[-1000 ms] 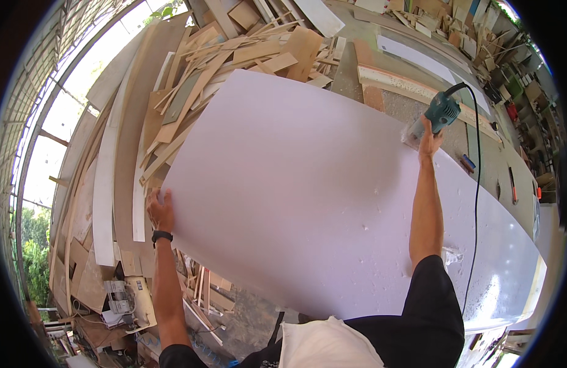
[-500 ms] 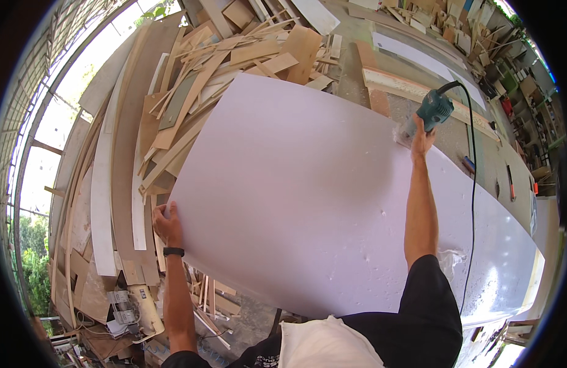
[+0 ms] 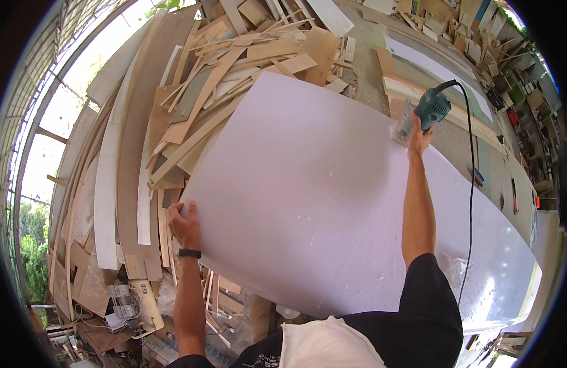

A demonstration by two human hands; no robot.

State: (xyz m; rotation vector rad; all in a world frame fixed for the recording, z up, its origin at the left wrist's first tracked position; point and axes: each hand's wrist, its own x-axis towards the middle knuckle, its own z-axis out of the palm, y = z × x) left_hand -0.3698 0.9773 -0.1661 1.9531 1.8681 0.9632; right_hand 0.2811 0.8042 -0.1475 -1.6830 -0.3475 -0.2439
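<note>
Right hand (image 3: 420,136): closed around the teal power tool (image 3: 433,109), reached far forward.
Tool position: held tilted at the far edge of the white panel (image 3: 295,172).
Left hand (image 3: 185,228): laid at the panel's left edge, thumb and fingers parted; whether the edge is pinched cannot be told.

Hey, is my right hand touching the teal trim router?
Touching. The head view shows the right hand gripping the teal trim router, with no gap between them.
</note>
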